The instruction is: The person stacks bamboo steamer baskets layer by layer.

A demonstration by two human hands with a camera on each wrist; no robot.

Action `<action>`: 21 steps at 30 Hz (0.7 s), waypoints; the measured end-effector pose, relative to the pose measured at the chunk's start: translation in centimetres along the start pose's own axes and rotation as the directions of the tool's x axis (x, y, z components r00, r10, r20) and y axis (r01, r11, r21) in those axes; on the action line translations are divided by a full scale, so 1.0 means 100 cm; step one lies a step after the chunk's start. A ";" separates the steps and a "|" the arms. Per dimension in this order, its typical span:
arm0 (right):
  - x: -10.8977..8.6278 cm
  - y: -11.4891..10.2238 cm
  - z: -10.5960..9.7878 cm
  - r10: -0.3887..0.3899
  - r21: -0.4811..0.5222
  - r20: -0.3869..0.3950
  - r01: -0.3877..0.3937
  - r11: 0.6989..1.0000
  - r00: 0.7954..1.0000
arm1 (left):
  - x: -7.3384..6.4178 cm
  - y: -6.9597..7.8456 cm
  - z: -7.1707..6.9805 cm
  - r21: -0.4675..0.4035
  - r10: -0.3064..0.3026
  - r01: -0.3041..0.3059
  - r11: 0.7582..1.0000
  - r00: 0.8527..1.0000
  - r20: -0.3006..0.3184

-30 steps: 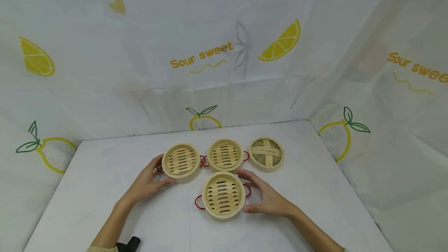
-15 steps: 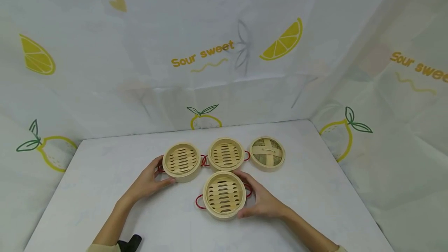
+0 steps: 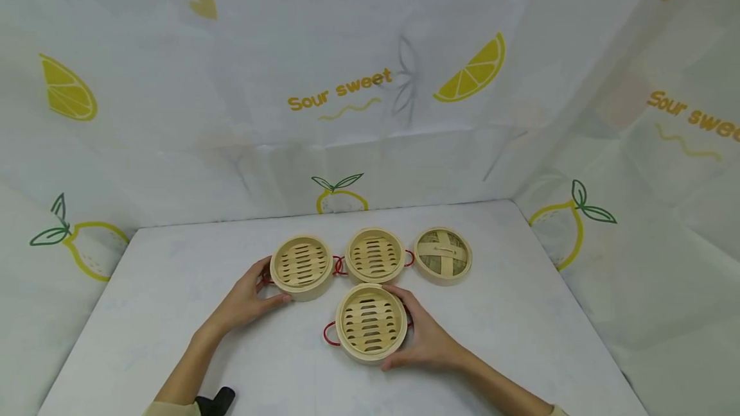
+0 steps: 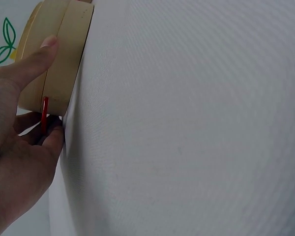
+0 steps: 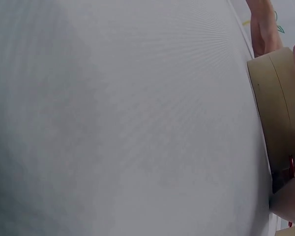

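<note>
Two round bamboo steamer baskets are held, one by each hand. My left hand (image 3: 248, 297) grips the left steamer basket (image 3: 300, 265) around its left side, thumb along the front wall. In the left wrist view its thumb lies on the basket wall (image 4: 66, 64), beside a red cord handle (image 4: 44, 113). My right hand (image 3: 424, 336) holds the front steamer basket (image 3: 371, 323) from its right side, fingers behind and thumb in front, covering most of the right red handle. Both baskets sit upright on the table with slatted bottoms showing.
A third steamer basket (image 3: 376, 255) with red handles stands behind the front one, its left handle meeting the left basket's. To its right lies a woven bamboo lid (image 3: 443, 254). White patterned cloth (image 3: 231, 114) rises behind the white table (image 3: 277, 371).
My right hand has come in from the right and taken hold of the front steamer basket. The left hand keeps its grip; the baskets hardly shift.
</note>
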State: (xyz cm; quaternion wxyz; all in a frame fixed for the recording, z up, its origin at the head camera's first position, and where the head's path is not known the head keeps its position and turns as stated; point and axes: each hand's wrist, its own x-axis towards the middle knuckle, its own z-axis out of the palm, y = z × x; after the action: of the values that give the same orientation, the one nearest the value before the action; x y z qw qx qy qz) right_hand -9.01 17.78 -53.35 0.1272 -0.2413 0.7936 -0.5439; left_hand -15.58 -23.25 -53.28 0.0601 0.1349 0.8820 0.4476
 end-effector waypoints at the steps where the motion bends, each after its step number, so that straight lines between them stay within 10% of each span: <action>1: 0.000 0.000 0.002 -0.004 -0.015 -0.010 0.004 1.000 1.000 | 0.000 0.000 0.000 0.002 0.000 0.000 1.000 1.000 0.000; 21: 0.004 0.001 0.010 -0.078 -0.115 -0.098 0.067 0.991 0.992 | 0.000 0.002 0.000 0.035 -0.006 0.006 0.999 1.000 -0.004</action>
State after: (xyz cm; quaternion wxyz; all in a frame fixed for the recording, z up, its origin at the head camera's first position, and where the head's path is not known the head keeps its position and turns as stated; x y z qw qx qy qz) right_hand -8.89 16.84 -53.82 0.0528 -0.2487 0.8188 -0.5147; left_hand -15.59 -23.17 -53.13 0.0574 0.1327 0.8902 0.4320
